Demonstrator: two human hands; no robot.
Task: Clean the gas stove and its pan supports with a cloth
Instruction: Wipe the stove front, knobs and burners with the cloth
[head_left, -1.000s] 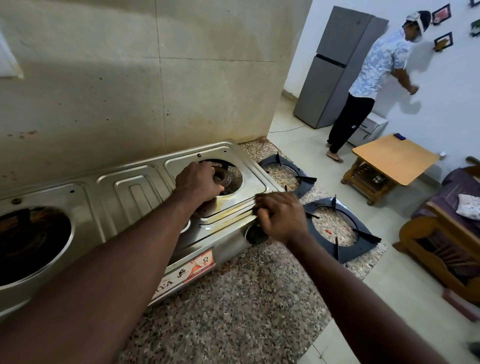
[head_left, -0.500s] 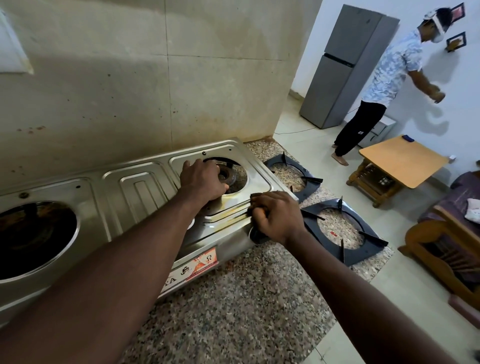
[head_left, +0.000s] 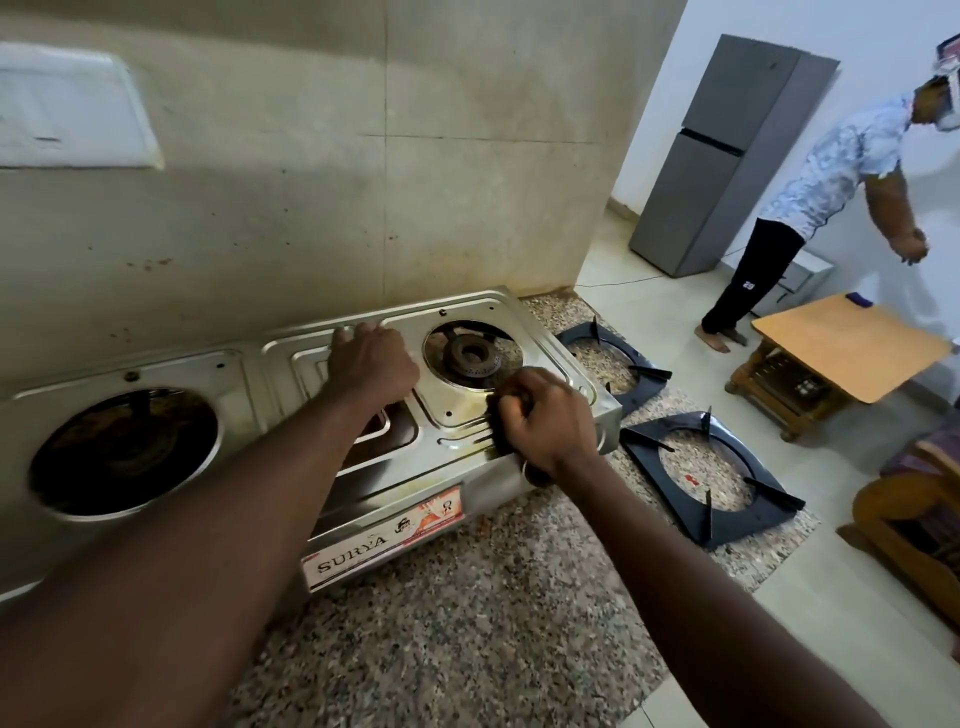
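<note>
A steel two-burner gas stove (head_left: 467, 312) sits on a speckled granite counter (head_left: 467, 597) against the wall. Its right burner (head_left: 470, 356) is uncovered, and the left burner opening (head_left: 124, 452) looks dark and dirty. My left hand (head_left: 371, 364) presses down on the middle panel, fingers reaching toward the back rim. My right hand (head_left: 545, 421) is closed on a dark cloth (head_left: 496, 421), pressed on the top plate just in front of the right burner. Two black pan supports lie on the counter right of the stove, one farther back (head_left: 644, 387) and one nearer (head_left: 641, 441).
The counter ends just right of the pan supports, with tiled floor below. Another person (head_left: 831, 171) stands by a grey fridge (head_left: 717, 156). A low wooden table (head_left: 852, 348) and a wooden sofa (head_left: 909, 499) stand at the right. A white switch plate (head_left: 67, 109) is on the wall.
My left hand slid left off the right burner onto the middle panel, uncovering the burner. My right hand moved from the stove's front corner up onto the top plate.
</note>
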